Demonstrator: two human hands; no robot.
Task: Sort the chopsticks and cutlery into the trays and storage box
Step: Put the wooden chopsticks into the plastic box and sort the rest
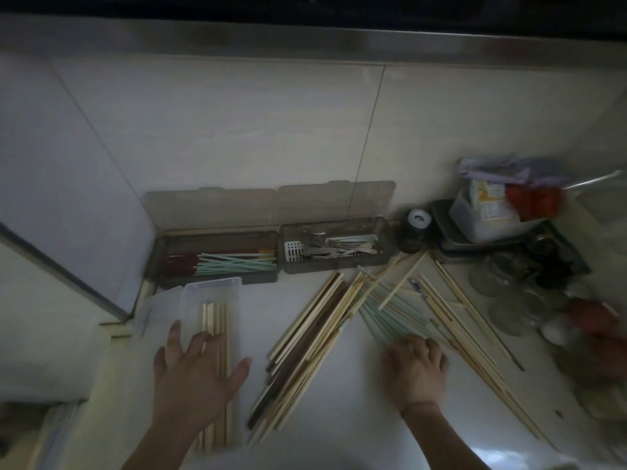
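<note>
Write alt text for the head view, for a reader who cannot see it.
A person's left hand rests flat on bamboo chopsticks in a clear storage box while the right hand presses on a pile of loose chopsticks on a pale counter. Behind stand two grey lidded trays, one with chopsticks, one with metal cutlery.

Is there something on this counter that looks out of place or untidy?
Yes. Loose chopsticks lie fanned and crossing on the counter, not in a tray. The pale green ones spread under the right hand. The clear box under the left hand holds its wooden sticks straight.
</note>
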